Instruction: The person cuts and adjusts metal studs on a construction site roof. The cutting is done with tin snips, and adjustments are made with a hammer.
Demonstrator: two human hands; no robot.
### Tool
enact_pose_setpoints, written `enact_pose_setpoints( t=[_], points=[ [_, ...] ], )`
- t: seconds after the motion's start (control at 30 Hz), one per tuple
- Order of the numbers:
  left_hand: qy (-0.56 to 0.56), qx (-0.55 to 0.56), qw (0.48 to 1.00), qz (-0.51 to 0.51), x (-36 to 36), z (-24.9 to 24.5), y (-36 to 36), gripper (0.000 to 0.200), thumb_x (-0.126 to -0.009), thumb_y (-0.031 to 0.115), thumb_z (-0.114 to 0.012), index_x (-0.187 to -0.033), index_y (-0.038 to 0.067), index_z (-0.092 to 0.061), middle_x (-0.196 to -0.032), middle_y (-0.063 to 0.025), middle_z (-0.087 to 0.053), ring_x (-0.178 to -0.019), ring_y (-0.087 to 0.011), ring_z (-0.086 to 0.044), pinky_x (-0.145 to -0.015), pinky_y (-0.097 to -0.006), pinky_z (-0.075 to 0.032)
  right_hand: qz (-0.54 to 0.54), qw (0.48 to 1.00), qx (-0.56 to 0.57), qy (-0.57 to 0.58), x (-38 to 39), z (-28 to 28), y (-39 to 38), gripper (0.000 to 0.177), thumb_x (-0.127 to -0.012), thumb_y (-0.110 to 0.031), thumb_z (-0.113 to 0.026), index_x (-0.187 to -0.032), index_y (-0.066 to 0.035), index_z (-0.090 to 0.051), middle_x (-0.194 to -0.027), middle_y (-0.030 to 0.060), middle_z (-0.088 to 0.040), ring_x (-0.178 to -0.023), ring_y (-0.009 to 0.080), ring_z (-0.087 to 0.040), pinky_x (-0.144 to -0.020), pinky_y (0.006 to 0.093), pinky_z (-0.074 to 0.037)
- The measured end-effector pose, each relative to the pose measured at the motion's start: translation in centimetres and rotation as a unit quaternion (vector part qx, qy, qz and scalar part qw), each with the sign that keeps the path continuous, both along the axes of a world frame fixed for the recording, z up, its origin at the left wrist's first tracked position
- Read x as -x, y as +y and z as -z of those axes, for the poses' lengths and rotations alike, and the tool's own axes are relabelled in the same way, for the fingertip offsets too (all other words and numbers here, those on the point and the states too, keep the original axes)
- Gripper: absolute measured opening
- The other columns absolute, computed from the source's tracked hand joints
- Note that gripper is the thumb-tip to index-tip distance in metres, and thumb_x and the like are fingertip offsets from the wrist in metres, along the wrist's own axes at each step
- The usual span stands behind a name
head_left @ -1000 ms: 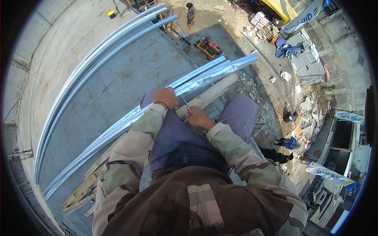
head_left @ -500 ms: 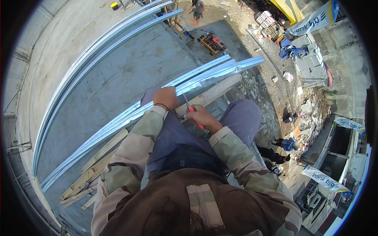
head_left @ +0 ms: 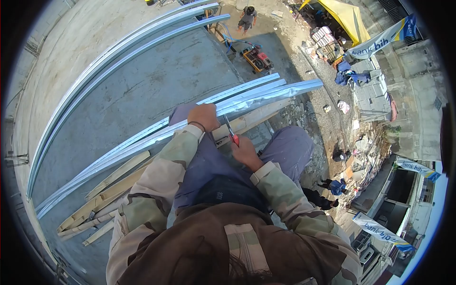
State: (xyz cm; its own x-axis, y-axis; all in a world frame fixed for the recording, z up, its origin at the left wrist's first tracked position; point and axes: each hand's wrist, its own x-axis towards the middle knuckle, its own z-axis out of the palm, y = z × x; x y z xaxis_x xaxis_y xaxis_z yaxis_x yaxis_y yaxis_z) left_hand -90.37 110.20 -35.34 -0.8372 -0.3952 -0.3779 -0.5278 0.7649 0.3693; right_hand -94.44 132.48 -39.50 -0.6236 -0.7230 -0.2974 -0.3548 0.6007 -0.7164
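Long shiny metal channels (head_left: 266,97) run diagonally across my thighs in the head view. My left hand (head_left: 203,117) is closed over the edge of one channel, knuckles up. In my right hand (head_left: 246,153) is a pair of red-handled tin snips (head_left: 230,127), fingers wrapped round the grips. Their metal jaws point up and left, with the tip right at the near side of the channel, a little to the right of my left hand. The lower part of the handles is hidden in my palm.
More metal channels (head_left: 95,78) lie on the concrete slab (head_left: 142,80). Wooden planks (head_left: 102,202) rest at lower left. Past the slab edge, far below, are a red and yellow machine (head_left: 256,59), a person (head_left: 247,20), rubble (head_left: 370,147) and a yellow canopy (head_left: 349,21).
My right hand and the snips have shifted slightly down and right, away from the channel. My left hand keeps its grip. The whole view has tilted a little.
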Motion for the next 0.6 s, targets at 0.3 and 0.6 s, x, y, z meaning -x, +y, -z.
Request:
enact_pose_setpoints(
  t=[0.3, 0.6],
  points=[
    [0.019, 0.037, 0.999, -0.026, -0.6, -0.3, 1.8, 0.036, -0.070, 0.024, -0.077, -0.099, 0.003, -0.073, -0.100, -0.0215, -0.073, -0.095, -0.0395, -0.071, -0.082, -0.0473, -0.058, 0.031, 0.999, -0.033, 0.005, -1.2, -1.4, -1.2, 0.023, -0.094, -0.017, -0.062, -0.098, 0.005, -0.064, -0.093, 0.0307, -0.067, -0.093, 0.0514, -0.064, -0.079, 0.0543, -0.050],
    [0.017, 0.008, 1.000, -0.019, -0.6, -1.1, 1.9, 0.022, -0.074, 0.017, -0.073, -0.092, 0.004, -0.073, -0.097, -0.0211, -0.073, -0.093, -0.0380, -0.072, -0.079, -0.0480, -0.058, 0.043, 0.998, -0.049, 0.007, -1.5, -1.6, -1.4, 0.029, -0.096, -0.023, -0.063, -0.094, 0.005, -0.065, -0.090, 0.0316, -0.067, -0.090, 0.0527, -0.063, -0.077, 0.0546, -0.049]
  ],
)
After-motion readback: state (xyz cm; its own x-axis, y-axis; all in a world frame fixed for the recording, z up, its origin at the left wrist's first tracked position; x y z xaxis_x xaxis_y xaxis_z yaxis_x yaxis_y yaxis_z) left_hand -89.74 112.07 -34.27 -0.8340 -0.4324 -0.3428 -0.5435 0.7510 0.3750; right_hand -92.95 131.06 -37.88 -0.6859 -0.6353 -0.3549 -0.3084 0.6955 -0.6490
